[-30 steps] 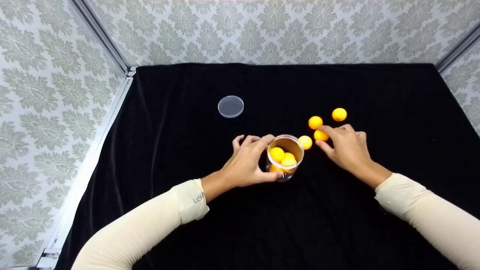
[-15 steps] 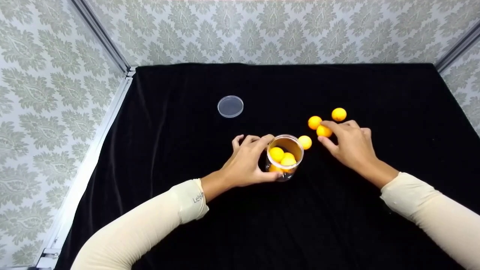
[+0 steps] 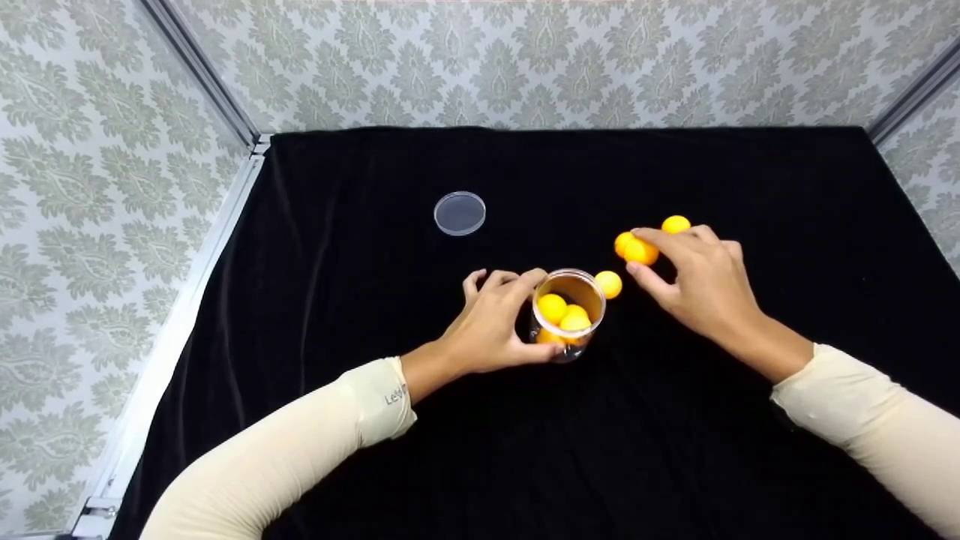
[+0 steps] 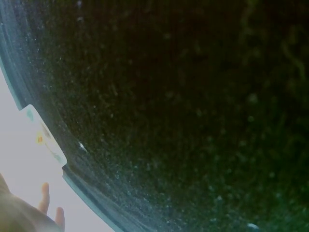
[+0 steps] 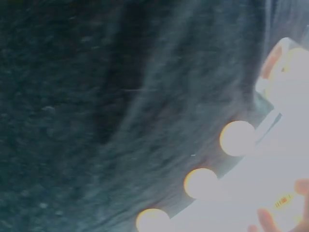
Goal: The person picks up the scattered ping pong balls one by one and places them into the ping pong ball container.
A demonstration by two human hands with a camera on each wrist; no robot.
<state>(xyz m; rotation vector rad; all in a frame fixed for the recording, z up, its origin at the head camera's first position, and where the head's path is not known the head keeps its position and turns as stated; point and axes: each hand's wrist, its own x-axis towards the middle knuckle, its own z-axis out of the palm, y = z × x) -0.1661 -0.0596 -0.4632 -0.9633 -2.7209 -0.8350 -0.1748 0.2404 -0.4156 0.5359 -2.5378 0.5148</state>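
Note:
My left hand (image 3: 491,326) grips a clear round jar (image 3: 581,286) in the head view, its thumb on the near side and fingers on the far side. Several orange ping-pong balls (image 3: 553,307) lie inside the open-topped jar. To the right, my right hand (image 3: 701,281) pinches another ping-pong ball (image 3: 642,253) between thumb and index finger; printing shows on this held ball (image 5: 288,212) in the right wrist view. It partly covers a loose ball (image 3: 622,244) behind it. A second loose ball (image 3: 608,285) sits beside the jar, and a third (image 3: 676,223) lies just beyond my right fingers.
A clear round lid (image 3: 460,214) lies on the black cloth (image 3: 360,262), behind and left of the jar. Patterned panels (image 3: 495,67) stand behind and to the left, with a metal frame rail (image 3: 202,71) at their corner. The left wrist view shows mostly dark cloth (image 4: 169,106).
My right hand has shifted the pinched ball a little farther from me, so it now overlaps the loose ball behind it. My left hand and the jar stay where they were.

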